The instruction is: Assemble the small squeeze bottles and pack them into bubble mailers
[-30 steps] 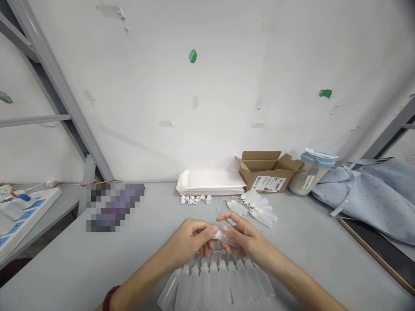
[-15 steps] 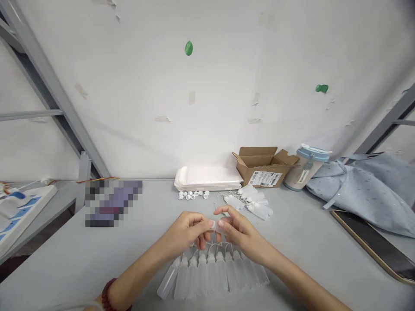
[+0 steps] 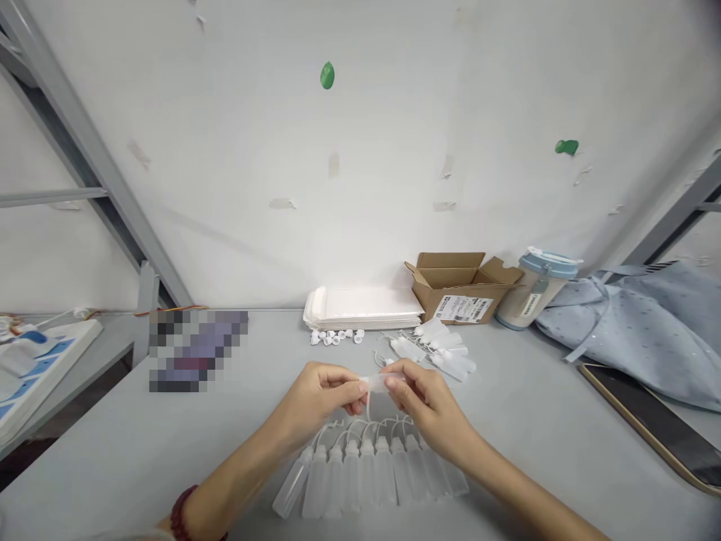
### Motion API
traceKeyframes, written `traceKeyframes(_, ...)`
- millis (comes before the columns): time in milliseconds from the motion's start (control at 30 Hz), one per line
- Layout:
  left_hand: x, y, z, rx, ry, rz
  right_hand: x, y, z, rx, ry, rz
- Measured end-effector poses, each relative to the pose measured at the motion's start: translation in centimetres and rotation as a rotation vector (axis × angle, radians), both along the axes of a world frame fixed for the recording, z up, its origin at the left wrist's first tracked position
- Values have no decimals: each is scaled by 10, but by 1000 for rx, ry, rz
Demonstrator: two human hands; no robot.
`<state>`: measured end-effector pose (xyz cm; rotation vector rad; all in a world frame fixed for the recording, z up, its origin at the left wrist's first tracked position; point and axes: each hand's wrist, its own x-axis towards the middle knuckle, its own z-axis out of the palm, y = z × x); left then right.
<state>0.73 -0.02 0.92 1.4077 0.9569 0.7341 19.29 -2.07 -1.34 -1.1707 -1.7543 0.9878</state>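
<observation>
Between my two hands is a small translucent plastic squeeze bottle (image 3: 379,382), held sideways above the table. My left hand (image 3: 325,392) pinches its neck end between thumb and fingers; whether a cap is in that pinch I cannot tell. A thin white strap or tube (image 3: 368,407) hangs down from this end. My right hand (image 3: 429,397) is closed round the bottle's body and hides part of it. Just below my hands lies a row of several like bottles (image 3: 367,475), side by side, with thin curved white strands at their necks.
Several small white caps (image 3: 336,340) lie before a stack of white packets (image 3: 369,308). More bottles (image 3: 447,347) are piled near an open cardboard box (image 3: 465,306). To the right are a blue-lidded cup (image 3: 521,297), a light blue cloth bag (image 3: 631,338) and a phone (image 3: 647,428). A power strip (image 3: 61,361) is left.
More of the bottle shows between my hands, turned sideways, and the white strand now hangs from it. My right index finger has bent down onto the bottle.
</observation>
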Motion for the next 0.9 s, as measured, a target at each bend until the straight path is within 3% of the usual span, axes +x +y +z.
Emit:
traceKeyframes(133,1,-1,0,-78,-9,-17,-1,1,2,-82,85,3)
traceKeyframes(267,2,-2,0,-178,-40,-31,-1,-1,4,37,-7,-27)
traceKeyframes(433,-3,0,3,-68,75,-83,1,-3,5,228,-164,-48)
traceKeyframes(533,-9,4,6,-20,123,-55,3,-2,5,267,-173,-43)
traceKeyframes(667,-12,6,7,-27,128,-56,4,-1,7,233,-132,-59)
traceKeyframes(900,-3,1,1,112,187,-148,0,1,4,76,-107,-19)
